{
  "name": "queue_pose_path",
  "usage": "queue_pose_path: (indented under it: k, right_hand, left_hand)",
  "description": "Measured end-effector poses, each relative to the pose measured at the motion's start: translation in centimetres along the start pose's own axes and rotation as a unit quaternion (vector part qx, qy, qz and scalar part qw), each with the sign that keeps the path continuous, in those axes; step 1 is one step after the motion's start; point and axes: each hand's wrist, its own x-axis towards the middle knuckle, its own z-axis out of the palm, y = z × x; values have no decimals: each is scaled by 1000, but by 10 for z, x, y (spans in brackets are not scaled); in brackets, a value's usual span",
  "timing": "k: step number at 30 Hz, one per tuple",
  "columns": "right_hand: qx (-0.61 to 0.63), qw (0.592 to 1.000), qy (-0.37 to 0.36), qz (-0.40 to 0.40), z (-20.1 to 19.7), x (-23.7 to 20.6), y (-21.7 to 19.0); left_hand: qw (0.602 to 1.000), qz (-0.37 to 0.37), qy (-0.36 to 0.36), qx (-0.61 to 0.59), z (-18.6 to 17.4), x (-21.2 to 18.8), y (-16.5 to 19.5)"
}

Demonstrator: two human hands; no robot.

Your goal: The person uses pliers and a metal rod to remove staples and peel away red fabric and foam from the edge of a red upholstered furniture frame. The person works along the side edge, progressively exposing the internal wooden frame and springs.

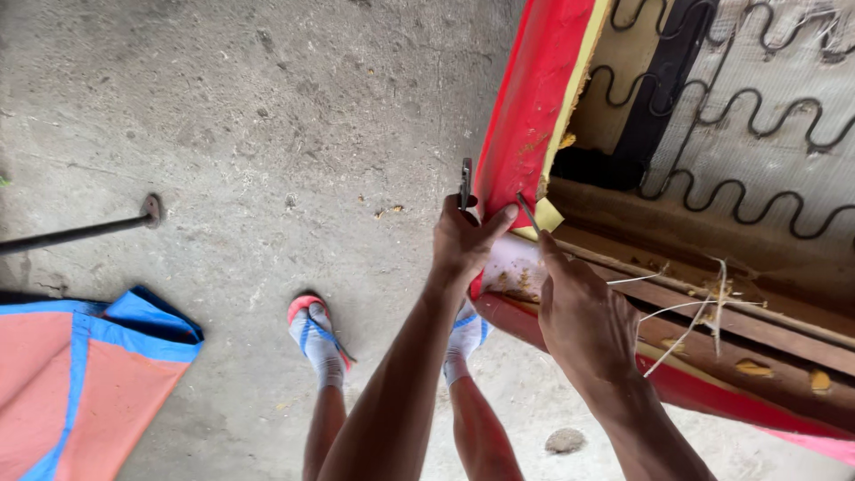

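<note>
Head view: looks down at two bare arms, sock-clad feet in sandals, and an upturned sofa at right of frame.
Left hand (463, 240): centre of frame, fist closed round a dark metal tool (465, 183) that sticks up from the grip; thumb pressed against the red fabric (525, 107).
Right hand (579, 312): just right of centre, fingers pinched on a thin metal pick (528, 212), its tip at the fabric edge by the yellow foam (579, 80).
Sofa frame (739, 316): bare wood rails, loose threads, zigzag springs (757, 116) in upper right.
Floor (267, 134): grey concrete.
Lower left: pink and blue cloth (80, 383).
</note>
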Motion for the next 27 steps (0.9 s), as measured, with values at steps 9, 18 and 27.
queue_pose_path:
  k: [9,18,27]
  right_hand:
    - [-15,991,27,130,28,-16,-17]
    - [-71,988,16,135,43,-20,-34]
    - [179,976,82,97,65,-27,9]
  left_hand:
    - [999,8,-41,-8,3,-12,1]
    - [998,-37,-59,-1,-36,-27,-57]
    - [975,-190,-18,115,-160,-59,-141]
